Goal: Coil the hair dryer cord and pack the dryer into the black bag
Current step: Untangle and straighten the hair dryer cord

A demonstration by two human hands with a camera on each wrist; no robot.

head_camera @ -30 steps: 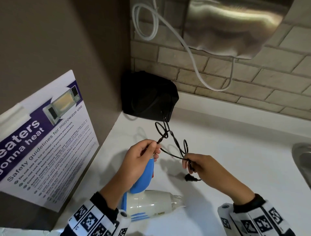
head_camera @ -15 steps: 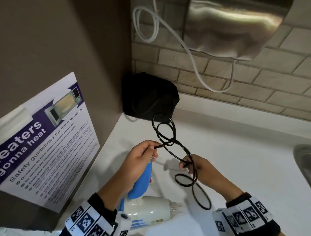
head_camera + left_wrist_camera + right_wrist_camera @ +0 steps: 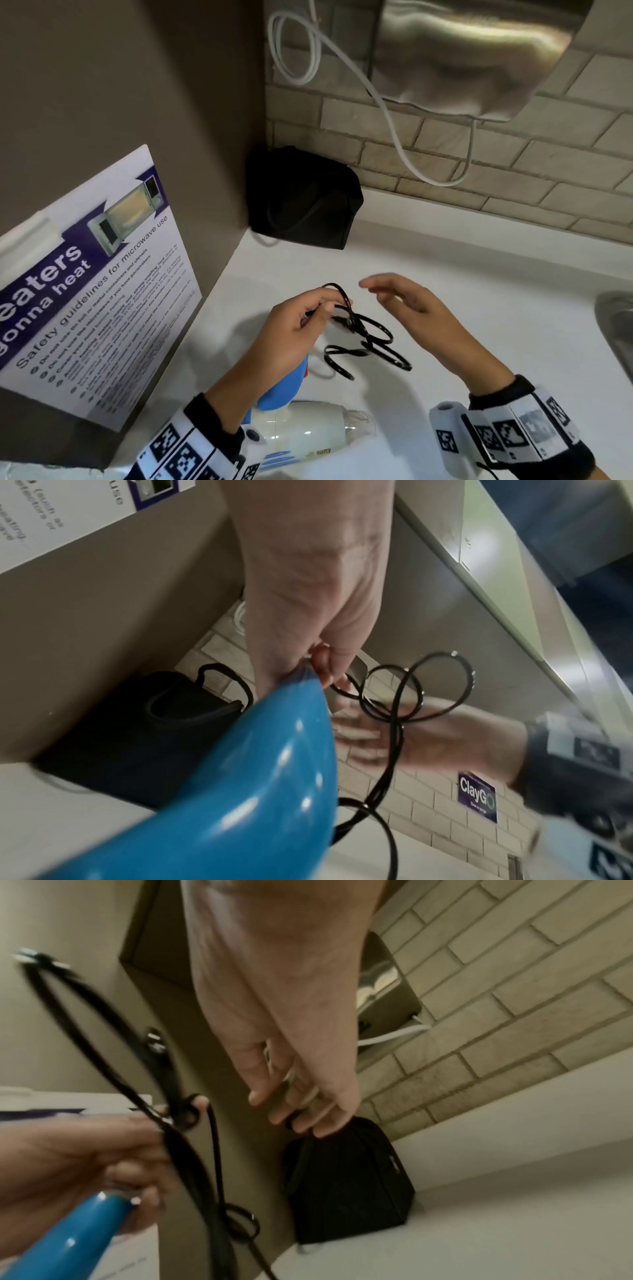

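Observation:
A white hair dryer [image 3: 308, 435] with a blue handle [image 3: 260, 785] lies on the white counter [image 3: 479, 308] near its front edge. My left hand [image 3: 294, 329] grips the top of the blue handle and pinches the black cord [image 3: 370, 339] there. The cord springs out to the right in several loose loops [image 3: 411, 693]. My right hand [image 3: 407, 298] hovers just right of the loops with fingers spread and holds nothing. The black bag [image 3: 305, 198] stands in the back corner against the brick wall, also in the right wrist view [image 3: 346, 1180].
A microwave safety poster [image 3: 92, 281] leans on the brown side wall at the left. A steel wall unit [image 3: 479, 58] with a white cable [image 3: 394, 113] hangs above the counter. A metal sink's edge [image 3: 616, 329] shows at the far right.
My right hand has let go of the cord and lifted up and away with fingers spread. The loops have sprung loose and dropped beside my left hand, which still holds the handle.

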